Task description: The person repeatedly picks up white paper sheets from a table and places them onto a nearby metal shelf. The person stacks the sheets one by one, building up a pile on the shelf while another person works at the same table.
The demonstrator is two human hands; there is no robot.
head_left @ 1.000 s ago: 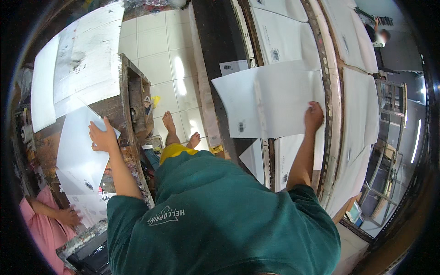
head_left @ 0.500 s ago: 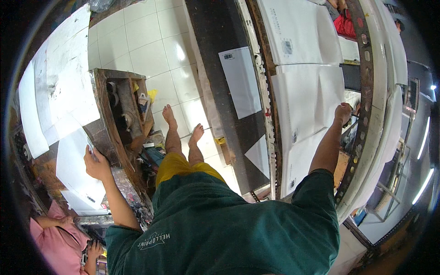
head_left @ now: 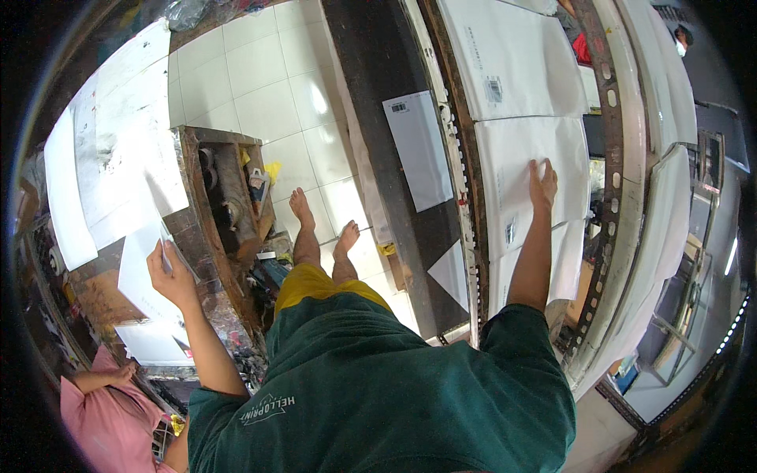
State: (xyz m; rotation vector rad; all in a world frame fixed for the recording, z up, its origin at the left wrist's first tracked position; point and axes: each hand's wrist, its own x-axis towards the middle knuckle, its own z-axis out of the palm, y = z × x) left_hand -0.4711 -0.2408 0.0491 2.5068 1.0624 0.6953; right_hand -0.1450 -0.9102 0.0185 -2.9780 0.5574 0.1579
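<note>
At the left, my left hand [head_left: 172, 276] grips the edge of several white sheets [head_left: 142, 272], which tilt over the dark worktable. My right hand [head_left: 542, 186] rests on a white printed sheet [head_left: 524, 165] on the rack at the right, its fingers spread. Beyond it lies another white printed sheet [head_left: 512, 59], and a third [head_left: 556, 252] shows past my right forearm. These sheets carry small black printed blocks.
A stained table [head_left: 209, 260] with an open wooden cubby [head_left: 225, 181] stands at the left. A single white sheet [head_left: 418, 150] lies on the dark board. A perforated metal rail [head_left: 611, 158] runs beyond the rack. A person in pink [head_left: 102, 410] sits lower left.
My right hand has come back from the rail side onto the middle white sheet, its fingers opening. My left hand keeps its hold on the sheets, and the view has shifted slightly.
</note>
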